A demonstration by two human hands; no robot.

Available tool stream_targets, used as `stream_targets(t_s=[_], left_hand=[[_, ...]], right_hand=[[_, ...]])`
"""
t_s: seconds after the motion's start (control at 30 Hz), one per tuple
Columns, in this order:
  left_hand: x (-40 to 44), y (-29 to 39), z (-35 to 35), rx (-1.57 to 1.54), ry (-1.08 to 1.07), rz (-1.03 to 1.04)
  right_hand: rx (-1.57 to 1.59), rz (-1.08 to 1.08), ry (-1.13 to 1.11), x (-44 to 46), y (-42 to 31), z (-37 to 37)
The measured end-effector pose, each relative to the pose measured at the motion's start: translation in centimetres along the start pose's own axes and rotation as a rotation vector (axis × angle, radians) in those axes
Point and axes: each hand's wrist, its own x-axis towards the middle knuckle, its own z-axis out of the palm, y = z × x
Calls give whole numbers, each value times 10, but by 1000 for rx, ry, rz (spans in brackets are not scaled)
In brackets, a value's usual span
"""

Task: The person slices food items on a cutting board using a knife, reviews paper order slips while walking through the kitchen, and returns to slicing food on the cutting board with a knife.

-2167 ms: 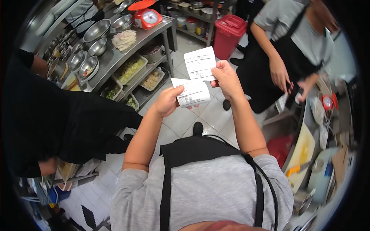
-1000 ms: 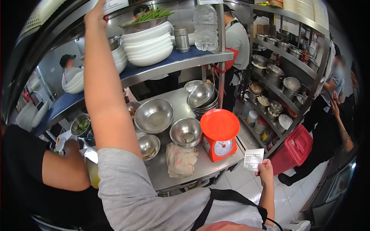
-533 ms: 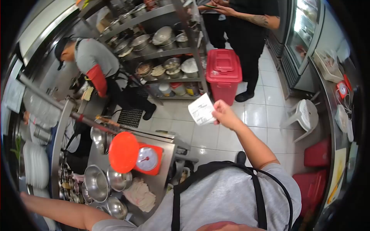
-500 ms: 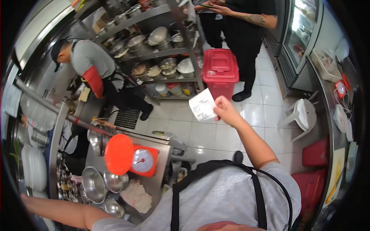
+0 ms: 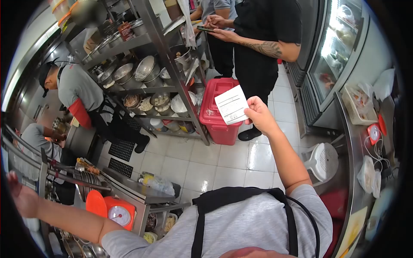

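My right hand (image 5: 260,115) pinches the right edge of a white printed receipt (image 5: 231,104) between thumb and fingers. The receipt is held out in front of me, with a lidded red bin (image 5: 219,136) behind it. At the far left edge, my left hand (image 5: 22,195) is stretched out with its fingers apart, and I see nothing in it. Below that arm, an orange kitchen scale (image 5: 131,215) with a round dial sits on a steel counter, an orange round plate (image 5: 96,204) beside it.
A steel rack (image 5: 165,56) full of metal bowls stands ahead. A person in black (image 5: 258,60) holds a phone (image 5: 205,29); another person in red sleeves (image 5: 80,113) works at the left. A white stool (image 5: 323,161) and glass-door fridge (image 5: 337,51) are on the right.
My view has turned, and the scale now appears lower and further left. My left hand has come into view at the left edge. The receipt stays in my right hand, held slightly higher.
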Motion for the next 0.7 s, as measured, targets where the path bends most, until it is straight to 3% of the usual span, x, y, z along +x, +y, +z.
stream_targets(t_s=[0.07, 0.3, 0.37, 0.43, 0.57, 0.63, 0.7], left_hand=[[-12, -23, 64, -17, 41, -124], [-111, -110, 298, 197, -288, -187], [-145, -142, 364, -42, -277, -459], [-170, -163, 433, -212, -364, -548], [-215, -144, 578, -559, -429, -647], [-231, -123, 640, -544, -555, -480], [-240, -88, 699, -549, -623, -453]], right_hand=[[-30, -12, -15, 28, 4, -5], [43, -22, 111, 96, 2, -33], [46, -20, 172, 106, 0, -54], [29, -12, 239, 108, -10, -77], [53, -57, 344, 106, -19, -135], [44, -105, 364, 100, -28, -173], [-31, -219, 331, 96, -38, -219]])
